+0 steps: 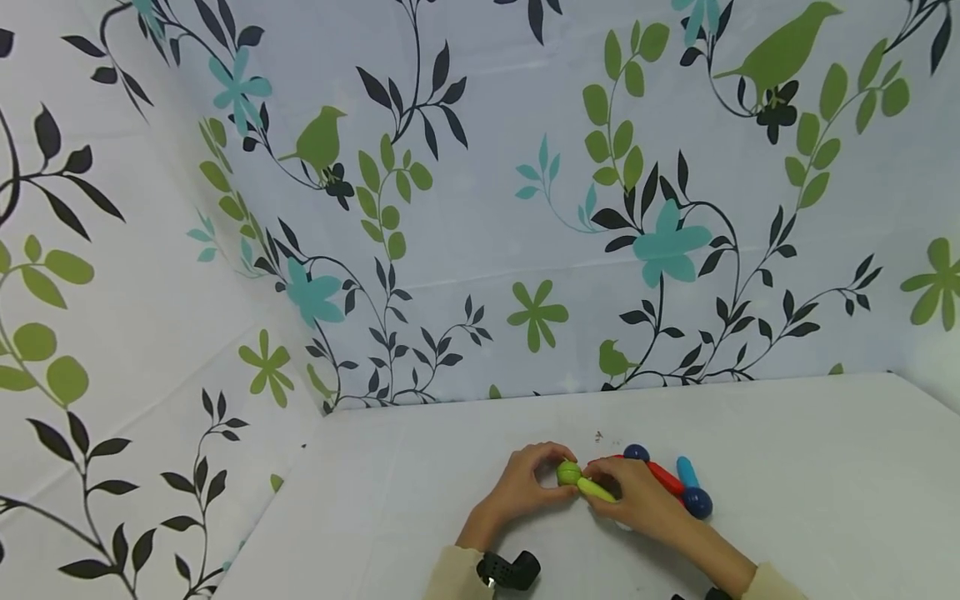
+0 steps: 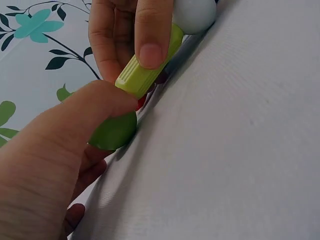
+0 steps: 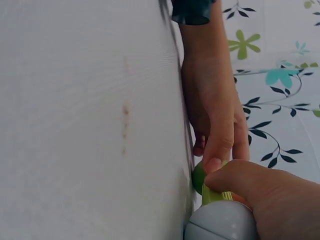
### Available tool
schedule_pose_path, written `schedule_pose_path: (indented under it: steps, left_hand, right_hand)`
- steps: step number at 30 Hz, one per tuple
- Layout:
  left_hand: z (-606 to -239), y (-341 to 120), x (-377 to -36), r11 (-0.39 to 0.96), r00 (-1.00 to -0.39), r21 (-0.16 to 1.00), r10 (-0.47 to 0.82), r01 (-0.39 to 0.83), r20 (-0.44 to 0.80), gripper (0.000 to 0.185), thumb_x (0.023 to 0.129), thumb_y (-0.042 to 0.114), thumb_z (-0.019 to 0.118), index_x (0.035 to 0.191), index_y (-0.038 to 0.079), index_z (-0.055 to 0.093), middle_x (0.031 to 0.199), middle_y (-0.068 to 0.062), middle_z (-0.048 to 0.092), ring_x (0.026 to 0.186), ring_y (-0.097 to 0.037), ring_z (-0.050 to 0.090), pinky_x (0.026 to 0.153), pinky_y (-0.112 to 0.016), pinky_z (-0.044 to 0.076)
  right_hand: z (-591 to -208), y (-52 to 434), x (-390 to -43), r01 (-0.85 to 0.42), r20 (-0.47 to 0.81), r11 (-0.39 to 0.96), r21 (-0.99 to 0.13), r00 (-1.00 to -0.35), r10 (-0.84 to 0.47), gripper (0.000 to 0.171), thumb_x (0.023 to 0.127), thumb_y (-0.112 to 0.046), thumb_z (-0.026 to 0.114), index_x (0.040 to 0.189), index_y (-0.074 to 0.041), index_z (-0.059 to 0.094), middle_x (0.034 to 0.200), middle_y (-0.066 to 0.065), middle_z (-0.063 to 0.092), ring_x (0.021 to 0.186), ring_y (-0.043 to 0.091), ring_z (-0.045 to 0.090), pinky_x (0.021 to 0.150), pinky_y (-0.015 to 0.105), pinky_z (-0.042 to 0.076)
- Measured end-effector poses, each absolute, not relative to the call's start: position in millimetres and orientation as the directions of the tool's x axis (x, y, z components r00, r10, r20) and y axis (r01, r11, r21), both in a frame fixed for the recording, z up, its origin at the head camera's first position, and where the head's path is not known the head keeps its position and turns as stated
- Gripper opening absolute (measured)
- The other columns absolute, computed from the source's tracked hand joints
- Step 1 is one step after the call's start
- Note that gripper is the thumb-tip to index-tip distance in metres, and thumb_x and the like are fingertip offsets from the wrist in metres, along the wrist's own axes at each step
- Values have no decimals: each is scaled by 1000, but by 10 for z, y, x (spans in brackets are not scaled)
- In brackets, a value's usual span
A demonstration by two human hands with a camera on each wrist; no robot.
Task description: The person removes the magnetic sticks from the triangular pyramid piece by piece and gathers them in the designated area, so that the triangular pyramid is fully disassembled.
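Observation:
My left hand [image 1: 521,483] holds a green ball [image 1: 568,473] between thumb and fingers, low over the white table. With my right hand [image 1: 637,496] I pinch a yellow-green toy rod [image 1: 597,490], ridged at its end. That ridged end is right at the left thumb and the ball in the left wrist view. A white ball [image 2: 195,15] sits at the rod's other end. From the right wrist, the white ball [image 3: 222,222] shows a seam, and the green ball [image 3: 198,176] is partly hidden behind the thumbs.
Just beyond the right hand lie red rods [image 1: 666,478], a light blue rod [image 1: 686,472] and dark blue balls [image 1: 698,502], partly covered by that hand. The white table [image 1: 810,467] meets a patterned cloth [image 1: 480,250] at its back edge. A black band with a device [image 1: 510,571] is on the left wrist.

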State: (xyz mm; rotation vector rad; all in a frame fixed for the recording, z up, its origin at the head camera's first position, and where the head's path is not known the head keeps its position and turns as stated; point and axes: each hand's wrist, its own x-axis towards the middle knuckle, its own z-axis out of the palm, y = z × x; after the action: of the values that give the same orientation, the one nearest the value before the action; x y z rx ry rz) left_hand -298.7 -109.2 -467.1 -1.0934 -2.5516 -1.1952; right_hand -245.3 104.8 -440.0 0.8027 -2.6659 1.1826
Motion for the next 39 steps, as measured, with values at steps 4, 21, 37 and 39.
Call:
schedule_pose_path:
  steps: [4,21,37,39]
  left_hand:
    - [-4639,-1080,-2978,466,-727,577,569,670,384,37,82,30,77,117,23,67,108,8,69,102,-5,57,94,-33,39]
    - [-4657,-1073,-2928,489,-740,568,547,662,391,28,82,29,76,108,25,67,105,10,68,103,-5,54,86,-27,33]
    - [-4655,-1048,-2957,403,-725,656,600,638,337,29,84,21,74,112,18,65,110,4,67,104,-3,53,93,-33,30]
    - [-4662,-1052,-2959,405,-726,650,592,643,349,29,84,19,73,112,17,64,109,3,66,103,-3,53,94,-33,34]
  right_hand:
    - [-4430,1094,-2472,-571,366,525,-631,-816,-448,24,82,-11,76,104,-5,69,98,-2,68,84,5,59,77,25,54]
    - [-4450,1099,-2456,-595,382,512,-619,-798,-466,22,86,-17,74,105,-7,68,98,-4,66,85,7,58,77,26,53]
    - [-4494,1131,-2450,-602,404,528,-600,-797,-449,20,85,-14,73,104,-8,69,96,-5,66,84,4,57,77,26,53]
    - [-4494,1132,-2449,-608,407,525,-596,-792,-455,20,85,-14,73,104,-6,69,96,-5,66,85,4,58,77,27,53]
